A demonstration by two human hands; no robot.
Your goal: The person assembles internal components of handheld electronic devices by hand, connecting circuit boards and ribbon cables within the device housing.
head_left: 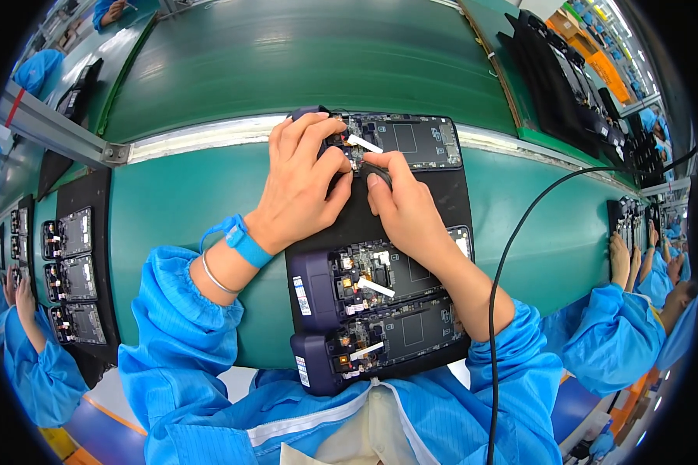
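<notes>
Three opened handheld electronic devices with bare circuit boards lie in a column on a black mat [442, 198]. My left hand [306, 167] grips the dark end of the far device [411, 139], its fingers curled over the board. My right hand [399, 198] pinches a small dark tool [378, 172] against the near edge of that board; its tip is hidden. A white strip [364, 144] sticks up between my hands. Below lie the middle device [314, 287] and the near device [318, 363], each with a dark purple end and a white strip.
A green bench [535, 232] holds the mat, with a pale metal rail [209, 142] along its far side. A black cable [512, 240] arcs past my right arm. Further opened devices [76, 277] rest on a mat at left. Co-workers in blue sit on both sides.
</notes>
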